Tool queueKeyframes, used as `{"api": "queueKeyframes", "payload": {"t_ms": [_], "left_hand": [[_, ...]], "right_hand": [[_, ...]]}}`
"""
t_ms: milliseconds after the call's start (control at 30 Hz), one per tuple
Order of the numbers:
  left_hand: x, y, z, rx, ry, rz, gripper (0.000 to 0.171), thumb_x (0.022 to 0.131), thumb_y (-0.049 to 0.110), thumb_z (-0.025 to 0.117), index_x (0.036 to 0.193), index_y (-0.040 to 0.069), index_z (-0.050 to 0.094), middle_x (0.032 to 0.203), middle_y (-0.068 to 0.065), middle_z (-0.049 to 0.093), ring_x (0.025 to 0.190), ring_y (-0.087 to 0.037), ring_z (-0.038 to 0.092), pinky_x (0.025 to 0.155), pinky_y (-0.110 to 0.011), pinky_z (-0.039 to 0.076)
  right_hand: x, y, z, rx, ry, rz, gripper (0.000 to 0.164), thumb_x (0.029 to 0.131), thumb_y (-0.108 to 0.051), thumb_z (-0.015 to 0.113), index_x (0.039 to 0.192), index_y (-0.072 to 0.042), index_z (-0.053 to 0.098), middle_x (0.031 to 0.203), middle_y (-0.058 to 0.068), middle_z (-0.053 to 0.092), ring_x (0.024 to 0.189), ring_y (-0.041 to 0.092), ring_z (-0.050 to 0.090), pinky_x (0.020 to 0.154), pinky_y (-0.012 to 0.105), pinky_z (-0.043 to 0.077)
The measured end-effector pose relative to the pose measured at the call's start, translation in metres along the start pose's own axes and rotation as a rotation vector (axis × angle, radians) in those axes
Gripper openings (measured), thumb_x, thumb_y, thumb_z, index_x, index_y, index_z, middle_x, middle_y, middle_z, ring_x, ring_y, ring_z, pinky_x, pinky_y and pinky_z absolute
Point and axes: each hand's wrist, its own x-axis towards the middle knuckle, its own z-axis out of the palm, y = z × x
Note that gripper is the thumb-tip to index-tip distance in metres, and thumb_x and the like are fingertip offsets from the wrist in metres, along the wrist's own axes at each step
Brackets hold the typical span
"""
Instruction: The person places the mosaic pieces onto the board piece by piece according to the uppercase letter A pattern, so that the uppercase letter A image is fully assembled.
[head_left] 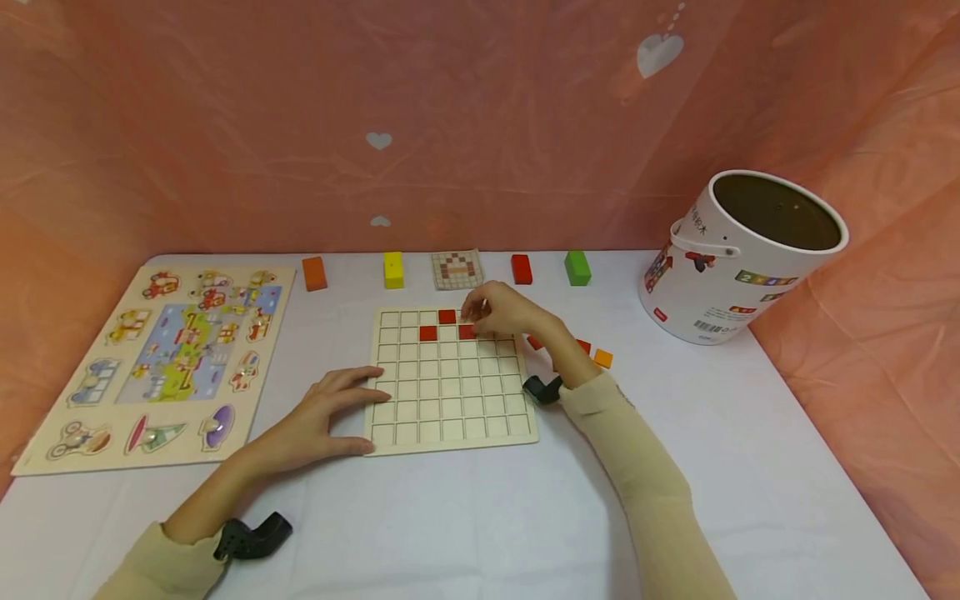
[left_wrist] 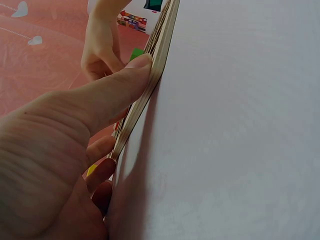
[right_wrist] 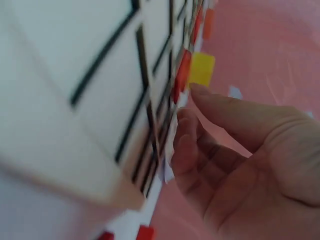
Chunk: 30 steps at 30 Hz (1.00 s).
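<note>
A pale wooden grid board point(head_left: 438, 387) lies flat on the white table. Three red square pieces sit in cells near its far edge: one in the top row point(head_left: 447, 317), two in the row below, at left point(head_left: 428, 333) and right point(head_left: 467, 332). My left hand point(head_left: 318, 421) rests against the board's left side, thumb on the near corner and fingers spread along the edge. Above the far right part of the board is my right hand point(head_left: 506, 311), thumb and fingers loosely bent close to the right red piece. In the right wrist view nothing shows between thumb and fingertips.
Along the back stand an orange block point(head_left: 314, 273), yellow block point(head_left: 393, 271), patterned card point(head_left: 457, 270), red block point(head_left: 522, 269) and green block point(head_left: 577, 268). Small loose pieces, one orange point(head_left: 602, 358), lie right of the board. A puzzle board point(head_left: 251, 417) is left, a white bucket point(head_left: 690, 283) right.
</note>
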Motion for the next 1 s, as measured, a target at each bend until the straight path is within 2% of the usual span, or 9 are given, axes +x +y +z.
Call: {"api": "queueKeyframes", "payload": {"t_ms": [200, 400, 633, 833, 1000], "left_hand": [[0.001, 0.001, -0.001, -0.006, 0.004, 0.016, 0.057, 0.079, 0.033, 0.084, 0.129, 0.016, 0.065, 0.152, -0.012, 0.040, 0.138, -0.040, 0.030, 0.104, -0.067, 0.020], [0.001, 0.001, -0.002, -0.006, -0.005, -0.011, 0.059, 0.077, 0.033, 0.086, 0.129, 0.017, 0.065, 0.153, -0.010, 0.039, 0.139, -0.039, 0.029, 0.106, -0.066, 0.019], [0.001, 0.001, -0.001, -0.007, -0.011, -0.017, 0.060, 0.076, 0.034, 0.086, 0.130, 0.016, 0.065, 0.153, -0.010, 0.039, 0.140, -0.039, 0.029, 0.106, -0.066, 0.018], [0.000, 0.002, -0.001, -0.009, -0.009, -0.013, 0.059, 0.077, 0.033, 0.086, 0.130, 0.016, 0.065, 0.153, -0.010, 0.039, 0.140, -0.039, 0.028, 0.106, -0.066, 0.019], [0.000, 0.001, -0.001, -0.007, -0.009, -0.014, 0.059, 0.077, 0.033, 0.085, 0.130, 0.016, 0.065, 0.153, -0.011, 0.039, 0.140, -0.040, 0.029, 0.106, -0.066, 0.019]], "right_hand": [[-0.029, 0.016, -0.029, -0.025, 0.084, 0.041, 0.021, 0.088, 0.003, 0.069, 0.108, 0.007, 0.070, 0.101, 0.016, 0.068, 0.093, 0.029, 0.059, 0.085, 0.036, 0.049], [-0.059, 0.044, -0.051, -0.018, 0.076, 0.128, 0.027, 0.084, 0.007, 0.070, 0.111, 0.010, 0.066, 0.109, 0.021, 0.065, 0.099, 0.034, 0.056, 0.089, 0.041, 0.047], [-0.072, 0.063, -0.052, 0.003, 0.050, 0.206, 0.028, 0.087, 0.001, 0.070, 0.114, 0.006, 0.067, 0.106, 0.019, 0.063, 0.098, 0.032, 0.053, 0.088, 0.040, 0.046], [-0.072, 0.064, -0.049, -0.004, 0.069, 0.222, 0.024, 0.087, 0.001, 0.070, 0.111, 0.003, 0.068, 0.101, 0.016, 0.062, 0.097, 0.030, 0.051, 0.086, 0.038, 0.046], [-0.071, 0.062, -0.046, -0.011, 0.080, 0.222, 0.019, 0.086, 0.001, 0.072, 0.104, 0.004, 0.066, 0.093, 0.014, 0.061, 0.087, 0.027, 0.051, 0.077, 0.031, 0.047]]}}
